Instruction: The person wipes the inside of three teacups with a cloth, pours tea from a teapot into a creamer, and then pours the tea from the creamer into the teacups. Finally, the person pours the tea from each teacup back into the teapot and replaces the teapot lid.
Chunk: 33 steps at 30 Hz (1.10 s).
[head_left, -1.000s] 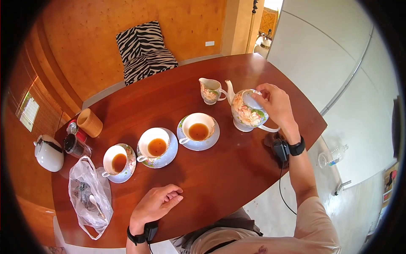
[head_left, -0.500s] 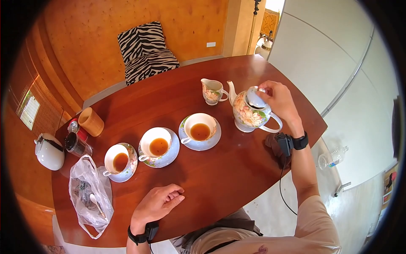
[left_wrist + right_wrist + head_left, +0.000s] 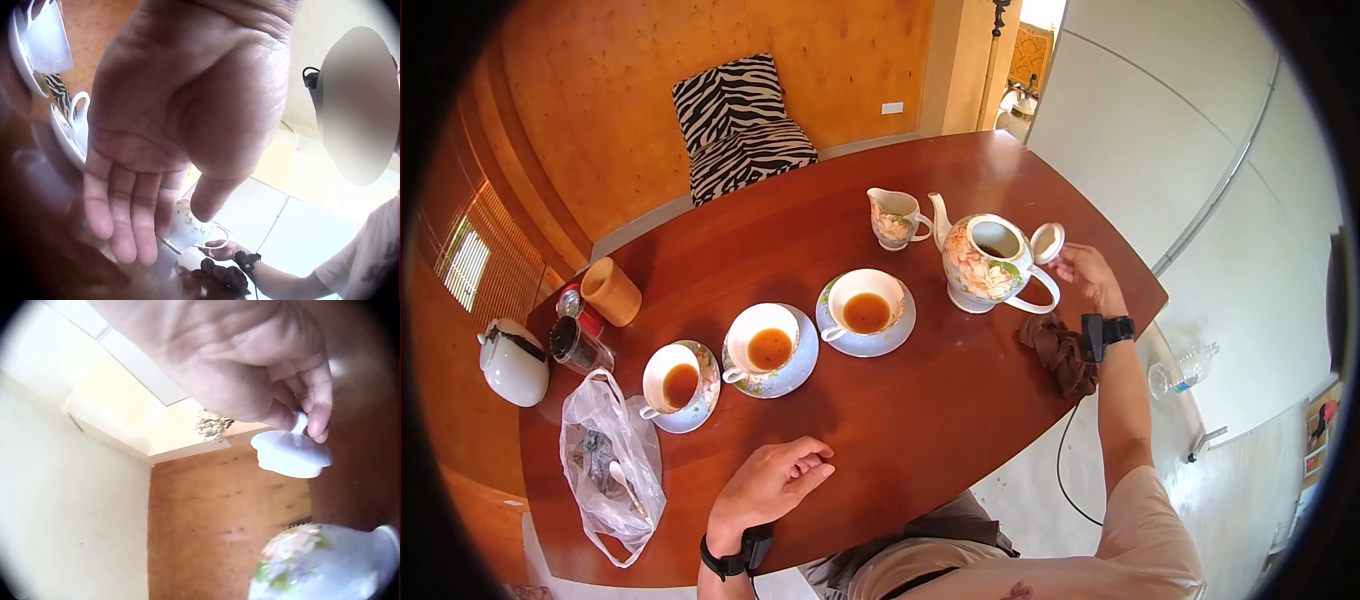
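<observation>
My right hand (image 3: 1090, 275) pinches the teapot lid (image 3: 291, 453) by its knob, thumb against fingers. In the head view the lid is tilted, its pale underside showing, just right of the teapot's mouth. The floral teapot (image 3: 982, 275) stands uncovered on the table, dark liquid inside, its handle toward my right hand. My left hand (image 3: 775, 480) rests at the table's near side, palm facing its wrist camera, with nothing in it. Beyond it stand a right teacup (image 3: 866, 285), a middle teacup (image 3: 750, 325) and a left teacup (image 3: 665, 362), each holding brown tea on a saucer.
A floral creamer (image 3: 895, 222) stands left of the teapot spout. A brown cloth (image 3: 1055, 355) lies near the right edge. At left are a plastic bag (image 3: 613, 470), a glass jar (image 3: 578, 345), a red can (image 3: 580, 308), a wooden cup (image 3: 612, 292) and a white pot (image 3: 513, 362).
My right hand has lifted the lid off the teapot and carried it to the right, tipping it so its underside shows. My left hand has stayed in place.
</observation>
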{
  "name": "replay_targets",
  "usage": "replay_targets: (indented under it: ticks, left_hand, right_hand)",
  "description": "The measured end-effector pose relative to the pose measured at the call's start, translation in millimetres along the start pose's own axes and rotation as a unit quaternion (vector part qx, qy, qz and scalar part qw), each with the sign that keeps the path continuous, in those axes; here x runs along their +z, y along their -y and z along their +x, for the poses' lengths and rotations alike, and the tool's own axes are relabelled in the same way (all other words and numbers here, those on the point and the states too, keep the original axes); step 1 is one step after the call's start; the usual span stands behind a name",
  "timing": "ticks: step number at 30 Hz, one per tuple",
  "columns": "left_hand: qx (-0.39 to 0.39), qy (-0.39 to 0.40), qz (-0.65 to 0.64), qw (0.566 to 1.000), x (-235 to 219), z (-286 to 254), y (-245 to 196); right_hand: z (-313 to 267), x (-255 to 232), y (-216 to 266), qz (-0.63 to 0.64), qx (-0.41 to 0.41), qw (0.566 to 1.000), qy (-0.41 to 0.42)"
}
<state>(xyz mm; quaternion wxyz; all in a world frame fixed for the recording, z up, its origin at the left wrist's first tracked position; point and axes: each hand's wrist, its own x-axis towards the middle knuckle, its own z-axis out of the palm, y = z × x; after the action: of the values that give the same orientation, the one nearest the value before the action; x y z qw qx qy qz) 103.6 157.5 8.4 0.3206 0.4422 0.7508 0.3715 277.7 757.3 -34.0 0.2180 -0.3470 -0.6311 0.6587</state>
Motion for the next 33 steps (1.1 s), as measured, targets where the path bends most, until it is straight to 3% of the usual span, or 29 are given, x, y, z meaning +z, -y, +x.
replay_targets:
  ticks: [6,13,15,16,18,19,21,24,33]
  left_hand:
    - [-0.006,-0.001,0.001,1.0,0,0,3]
    - [-0.012,0.0,0.002,1.0,-1,0,2]
    - [-0.01,-0.001,-0.001,1.0,0,0,3]
    - [-0.007,-0.003,-0.002,1.0,0,0,3]
    - [-0.007,-0.002,-0.003,1.0,-1,0,2]
    - [-0.007,-0.001,-0.004,1.0,-1,0,1]
    - [-0.015,0.006,-0.005,1.0,-2,0,1]
    - [-0.023,0.012,-0.004,1.0,-2,-1,1]
    - [-0.012,-0.001,0.002,1.0,-2,-1,0]
  right_hand:
    - [12,-6,-36,0.054,0.064,0.996,-0.003]
    - [2,-10,-15,0.046,0.023,0.998,0.033]
    - [-6,-5,-1,-0.042,-0.041,0.998,-0.036]
    - [-3,-7,1,-0.042,-0.041,0.998,-0.035]
    - [-4,-7,9,-0.248,-0.14,0.957,-0.05]
    - [-6,-3,10,-0.247,-0.141,0.957,-0.05]
    - [-12,8,7,-0.389,-0.208,0.889,-0.124]
    - [-16,17,4,-0.431,-0.213,0.867,-0.131]
    - [-14,16,-3,-0.429,-0.179,0.876,-0.132]
